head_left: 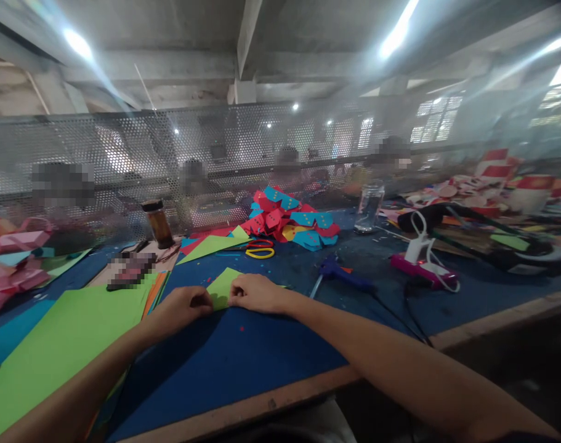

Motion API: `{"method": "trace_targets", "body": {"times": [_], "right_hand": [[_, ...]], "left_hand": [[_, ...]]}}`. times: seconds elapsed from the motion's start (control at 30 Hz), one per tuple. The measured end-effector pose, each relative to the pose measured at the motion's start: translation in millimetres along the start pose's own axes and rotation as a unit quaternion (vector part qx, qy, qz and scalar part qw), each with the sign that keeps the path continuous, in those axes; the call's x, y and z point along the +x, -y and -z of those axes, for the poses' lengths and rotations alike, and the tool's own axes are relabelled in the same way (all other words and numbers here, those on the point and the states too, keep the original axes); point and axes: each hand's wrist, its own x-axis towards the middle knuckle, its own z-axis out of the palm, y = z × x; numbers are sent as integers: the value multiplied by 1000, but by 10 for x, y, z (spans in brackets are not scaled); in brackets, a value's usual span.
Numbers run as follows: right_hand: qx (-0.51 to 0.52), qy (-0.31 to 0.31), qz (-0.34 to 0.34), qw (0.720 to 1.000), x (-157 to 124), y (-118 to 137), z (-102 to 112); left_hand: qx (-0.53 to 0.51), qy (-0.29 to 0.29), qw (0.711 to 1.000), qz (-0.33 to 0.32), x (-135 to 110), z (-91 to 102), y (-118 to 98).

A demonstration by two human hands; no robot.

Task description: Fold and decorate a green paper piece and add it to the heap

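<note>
A small piece of light green paper point(221, 288) lies on the blue table top, its upper corner pointing away from me. My left hand point(188, 307) pinches its left edge, fingers curled. From the other side my right hand point(257, 293) closes on the same paper, with fingertips pressed to its lower right part. Just beyond them are scissors point(260, 253) with red and yellow handles, beside a folded light green sheet point(210, 245). A blue glue gun point(345, 275) rests to the right of my right hand.
Large green sheets point(63, 332) are stacked at left. Behind stand a heap of red and blue folded paper point(284, 218), a brown bottle point(158, 224) and a clear bottle point(369, 208). A magenta power strip point(423, 272) with cables sits right. A perforated screen point(215, 141) borders the back.
</note>
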Motion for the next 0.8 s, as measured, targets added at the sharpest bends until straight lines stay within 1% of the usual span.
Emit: {"method": "trace_targets", "body": {"times": [0.13, 0.27, 0.4, 0.57, 0.67, 0.8], "right_hand": [[0, 1, -4, 1000, -10, 17, 17], [-1, 3, -5, 1000, -9, 21, 19], [1, 5, -2, 1000, -1, 7, 10], [4, 7, 1, 1000, 7, -13, 3], [6, 7, 2, 1000, 5, -16, 6], [7, 8, 6, 1000, -1, -9, 16]], "left_hand": [[20, 19, 999, 16, -7, 76, 62], [30, 40, 999, 6, -26, 155, 102], [30, 67, 997, 8, -57, 226, 112], [35, 86, 995, 19, -109, 326, 98], [36, 106, 993, 24, -137, 391, 124], [41, 118, 992, 24, -159, 448, 172]]}}
